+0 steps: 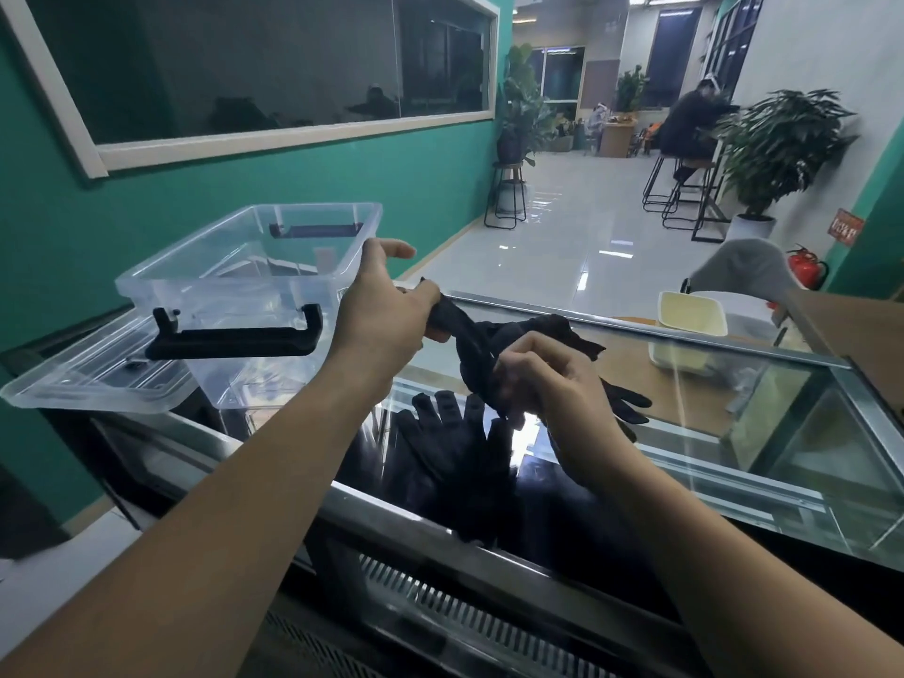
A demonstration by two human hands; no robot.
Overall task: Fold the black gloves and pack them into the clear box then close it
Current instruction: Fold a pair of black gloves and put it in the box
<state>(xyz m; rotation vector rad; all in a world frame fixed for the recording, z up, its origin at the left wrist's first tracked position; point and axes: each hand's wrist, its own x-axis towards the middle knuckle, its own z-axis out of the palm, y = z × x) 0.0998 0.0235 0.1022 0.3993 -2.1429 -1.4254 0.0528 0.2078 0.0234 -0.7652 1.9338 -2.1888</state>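
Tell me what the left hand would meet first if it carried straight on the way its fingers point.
Probably nothing: the left hand points up and right, past the clear plastic box's right corner; depth unclear.

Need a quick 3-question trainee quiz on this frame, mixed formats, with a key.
1. True or false: the clear box already has a glove inside.
2. Which hands grip the black glove held above the glass counter? A) left only B) right only C) both
3. Fill in: the lid lies ____ the box, on its left side.

Key:
1. False; the box looks empty, and a second glove lies on the counter.
2. C; left hand and right hand each hold an end.
3. partly under.
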